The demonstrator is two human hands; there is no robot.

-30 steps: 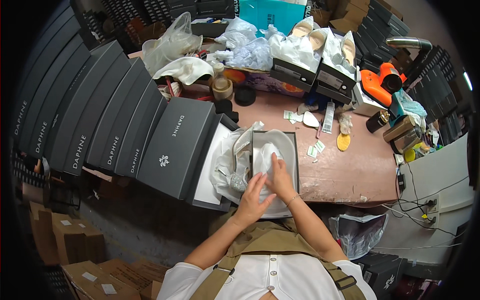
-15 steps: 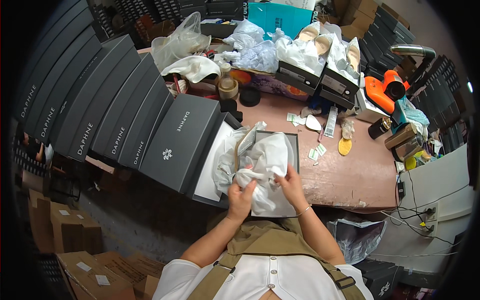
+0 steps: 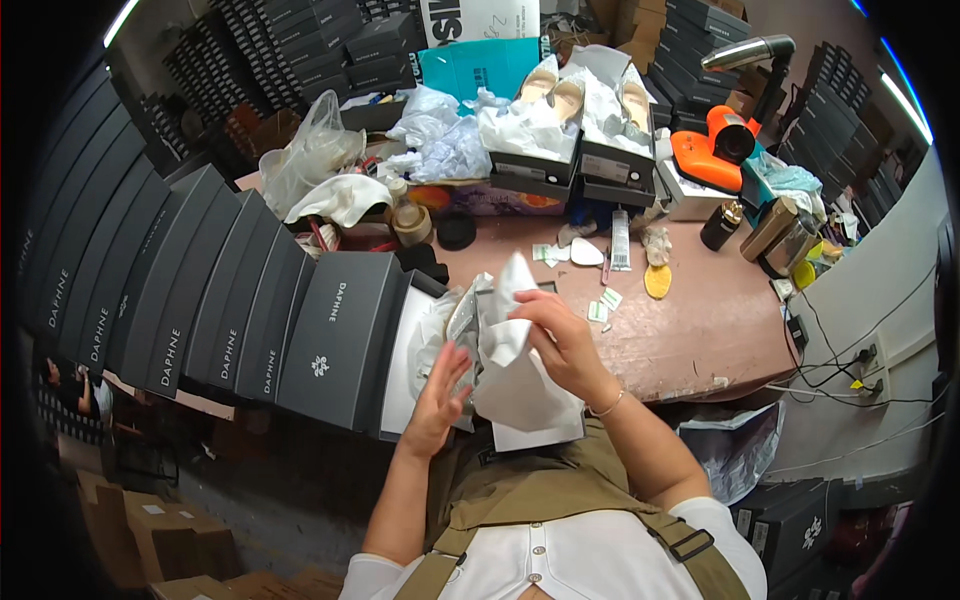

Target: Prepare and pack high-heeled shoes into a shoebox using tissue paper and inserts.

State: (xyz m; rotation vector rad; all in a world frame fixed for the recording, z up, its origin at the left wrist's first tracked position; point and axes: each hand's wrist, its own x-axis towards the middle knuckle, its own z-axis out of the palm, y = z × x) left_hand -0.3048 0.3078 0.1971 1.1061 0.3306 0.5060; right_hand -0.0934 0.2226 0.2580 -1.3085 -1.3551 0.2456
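In front of me stands an open shoe box [image 3: 543, 436], its white front wall at the desk's near edge. My right hand [image 3: 563, 345] pinches white tissue paper [image 3: 504, 342], lifting it above the box so it hangs in a loose sheet. My left hand [image 3: 436, 402] holds nothing; its fingers are apart beside the box's left part. Just beyond those fingers a light shoe with a glittery edge [image 3: 463, 316] shows partly, with crumpled tissue around it. The lifted paper hides much of the box's inside. Left of this lies an open box part with a pale inside [image 3: 403, 350].
Stacked dark grey shoe boxes [image 3: 335, 345] line the left. Farther back are two open boxes of shoes [image 3: 617, 165], an orange tool [image 3: 707, 160] and a black round lid [image 3: 456, 231]. A white tube [image 3: 620, 240] and a yellow sponge [image 3: 657, 281] lie on the pinkish desk [image 3: 690, 330].
My right hand has risen and moved away from me, pulling the tissue paper up. My left hand has let go of the paper and shifted left, fingers spread. The view has turned rightward.
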